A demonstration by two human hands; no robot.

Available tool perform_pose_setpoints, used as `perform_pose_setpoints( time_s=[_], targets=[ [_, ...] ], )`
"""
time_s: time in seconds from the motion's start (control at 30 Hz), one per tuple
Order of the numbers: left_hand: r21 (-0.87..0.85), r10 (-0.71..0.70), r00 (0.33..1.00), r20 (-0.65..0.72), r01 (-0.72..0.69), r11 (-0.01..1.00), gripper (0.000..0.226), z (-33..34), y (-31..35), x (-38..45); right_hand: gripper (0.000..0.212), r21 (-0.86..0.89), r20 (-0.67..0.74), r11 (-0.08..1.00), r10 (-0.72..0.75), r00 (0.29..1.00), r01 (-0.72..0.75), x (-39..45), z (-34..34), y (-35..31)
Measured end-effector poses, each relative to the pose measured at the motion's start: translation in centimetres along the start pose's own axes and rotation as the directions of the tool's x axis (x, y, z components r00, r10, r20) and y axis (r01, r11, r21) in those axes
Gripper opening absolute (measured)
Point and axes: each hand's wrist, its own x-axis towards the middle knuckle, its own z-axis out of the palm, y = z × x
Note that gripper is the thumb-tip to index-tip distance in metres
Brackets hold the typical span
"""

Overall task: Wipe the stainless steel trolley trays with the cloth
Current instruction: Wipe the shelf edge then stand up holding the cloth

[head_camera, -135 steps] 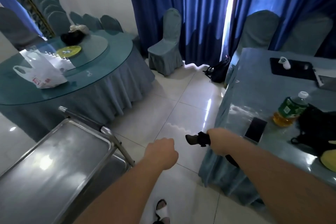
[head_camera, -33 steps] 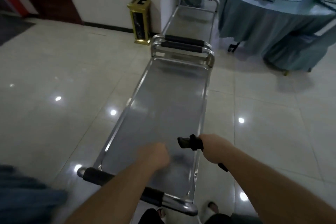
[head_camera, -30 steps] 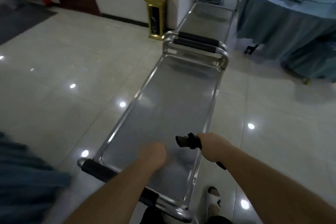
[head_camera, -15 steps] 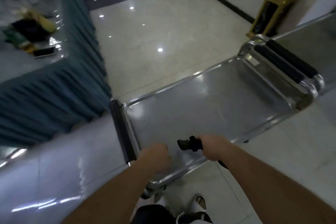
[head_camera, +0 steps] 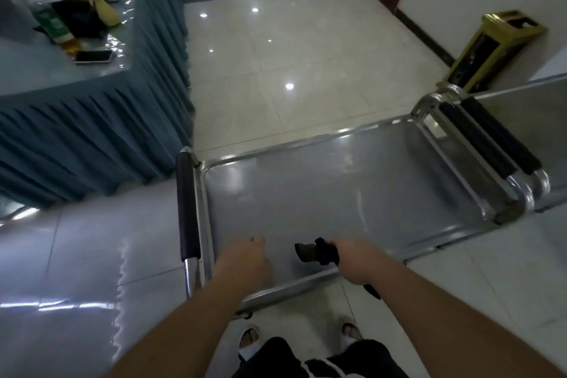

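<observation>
The right hand [head_camera: 357, 261] is gripping a dark cloth [head_camera: 316, 253] above the tray [head_camera: 352, 193]; the left hand [head_camera: 244, 264] is hanging curled, empty. Press the cloth flat, sweeping away from the hands.

You are looking down at two steel trolleys: one tray [head_camera: 352, 193] directly under your two hands, left hand [head_camera: 244, 264] and right hand [head_camera: 357, 261], and a second trolley [head_camera: 527, 107] just beyond its far handles. One gold bin [head_camera: 494, 46] is standing near that second trolley.
</observation>
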Motion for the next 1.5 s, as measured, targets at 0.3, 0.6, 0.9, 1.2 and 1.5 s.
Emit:
perform_pose_setpoints(
  time_s=[0.3, 0.6, 0.9, 1.2, 1.5],
  targets=[
    [-0.217, -0.345, 0.939, 0.005, 0.338, 0.916, 0.043, 3.5, 8.6, -6.1, 0.033, -0.116, 0.108, 0.937, -0.319, 0.942, 0.33, 2.3, -1.0, 5.8],
    [-0.286, -0.478, 0.873, 0.097, 0.485, 0.827, 0.05, 10.3, 11.7, -12.2, 0.033, -0.2, 0.301, 0.882, -0.358, 0.884, 0.426, -0.9, 3.7, 7.8],
    [-0.264, -0.437, 0.873, 0.217, 0.484, 0.834, 0.044, 18.6, 7.3, -15.7, 0.041, -0.238, 0.337, 0.899, -0.279, 0.899, 0.368, -1.7, 12.1, 4.1],
    [-0.306, -0.428, 0.855, 0.293, 0.508, 0.805, 0.042, 23.7, 3.6, -16.1, 0.039, -0.164, 0.233, 0.939, -0.262, 0.936, 0.303, 0.2, 20.0, 2.8],
    [-0.472, -0.527, 0.812, 0.252, 0.578, 0.665, 0.039, 29.0, 1.6, -11.4, 0.027, -0.089, 0.171, 0.942, -0.307, 0.936, 0.325, 7.0, 24.6, 2.6]
  ],
)
